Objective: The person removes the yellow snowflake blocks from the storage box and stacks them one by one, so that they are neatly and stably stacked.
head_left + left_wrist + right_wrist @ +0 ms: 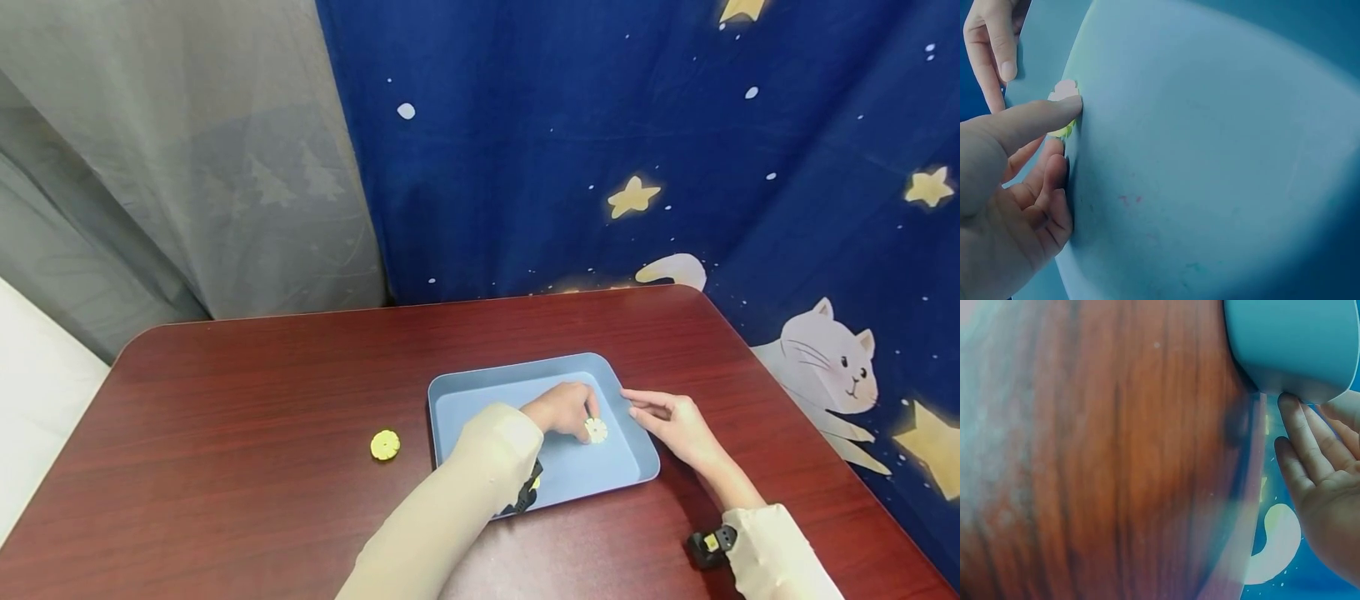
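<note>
Inside a blue rectangular tray (510, 379), my left hand (562, 408) pinches a small flower-shaped disc (596, 430) between thumb and fingers. In the left wrist view, the disc (1066, 89) has a pale face and a yellow-green edge, partly hidden by the thumb. It is low over the tray floor, near the right side. My right hand (678, 425) touches the tray's right rim with its fingers extended. From the right wrist, the fingers (1313, 447) lie nearly straight against the tray's outer wall (1297, 350).
A yellow scalloped disc (385, 445) lies on the red-brown wooden table (247, 433), left of the tray. Behind the table hang a grey curtain (225, 167) and a blue curtain (510, 150) with stars and a cat. My left forearm crosses the tray's near left corner.
</note>
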The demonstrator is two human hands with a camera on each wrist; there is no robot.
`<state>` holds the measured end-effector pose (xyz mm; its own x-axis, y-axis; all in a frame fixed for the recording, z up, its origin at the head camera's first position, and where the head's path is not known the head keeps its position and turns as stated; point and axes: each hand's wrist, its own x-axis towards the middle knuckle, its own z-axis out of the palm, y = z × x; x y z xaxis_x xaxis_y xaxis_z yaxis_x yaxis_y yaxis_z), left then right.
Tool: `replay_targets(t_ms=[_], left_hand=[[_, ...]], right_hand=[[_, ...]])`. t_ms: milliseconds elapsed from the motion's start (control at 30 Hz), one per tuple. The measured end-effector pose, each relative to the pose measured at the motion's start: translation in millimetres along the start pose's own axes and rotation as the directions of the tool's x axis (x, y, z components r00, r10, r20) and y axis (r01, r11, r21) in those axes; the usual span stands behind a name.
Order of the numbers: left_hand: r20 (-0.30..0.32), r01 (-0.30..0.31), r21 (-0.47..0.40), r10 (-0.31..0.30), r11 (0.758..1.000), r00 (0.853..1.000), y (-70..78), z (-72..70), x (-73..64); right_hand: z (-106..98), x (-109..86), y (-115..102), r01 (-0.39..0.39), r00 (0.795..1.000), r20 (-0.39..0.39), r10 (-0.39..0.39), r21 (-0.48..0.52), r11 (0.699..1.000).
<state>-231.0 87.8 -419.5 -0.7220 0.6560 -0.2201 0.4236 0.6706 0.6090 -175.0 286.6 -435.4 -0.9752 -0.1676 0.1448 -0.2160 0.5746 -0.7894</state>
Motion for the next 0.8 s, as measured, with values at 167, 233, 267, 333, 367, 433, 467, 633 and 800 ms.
replay_targets(t_ms=[167, 233, 267, 333, 367, 433, 467, 633, 800], left_hand=[[0.000, -0.034, -0.002, 0.034, 0.999, 0.999, -0.6, 1.0, 0.6], [0.000, -0.048, -0.010, 0.048, 0.999, 0.999, -0.8, 0.9, 0.4], [0.002, -0.054, -0.011, 0.054, 0.998, 0.999, -0.9, 0.7, 0.3], [0.000, -0.066, -0.018, 0.066, 0.998, 0.998, -1.6, -0.1, 0.1], [-0.004, -0.073, -0.027, 0.073, 0.997, 0.997, -2.2, -0.4, 0.0], [-0.009, -0.085, -0.028, 0.085, 0.996, 0.996, -3.6, -1.4, -0.2], [-0.013, -0.090, -0.036, 0.090, 0.995, 0.996, -4.4, -2.0, -0.4], [-0.018, -0.125, -0.060, 0.125, 0.990, 0.992, -7.5, -8.2, -4.2], [0.003, -0.157, -0.077, 0.157, 0.985, 0.988, -11.2, -18.0, -10.6]], right_hand=[[0, -0.3, 0, 0.005, 1.000, -0.003, -0.005, -0.001, 1.000], [0, 0.0, 0, 0.006, 1.000, -0.003, -0.006, -0.002, 1.000], [0, 0.1, 0, 0.007, 1.000, -0.003, -0.007, -0.003, 1.000], [0, 0.5, 0, 0.008, 1.000, -0.002, -0.008, -0.003, 1.000], [0, 0.5, 0, 0.007, 1.000, -0.002, -0.007, -0.003, 1.000], [0, 0.7, 0, 0.008, 1.000, -0.004, -0.008, -0.002, 1.000], [1, 0.7, 0, 0.008, 1.000, -0.006, -0.008, -0.003, 1.000], [1, 0.6, 0, 0.009, 1.000, -0.012, -0.009, -0.002, 1.000], [1, 0.2, 0, 0.011, 1.000, -0.020, -0.012, -0.008, 1.000]])
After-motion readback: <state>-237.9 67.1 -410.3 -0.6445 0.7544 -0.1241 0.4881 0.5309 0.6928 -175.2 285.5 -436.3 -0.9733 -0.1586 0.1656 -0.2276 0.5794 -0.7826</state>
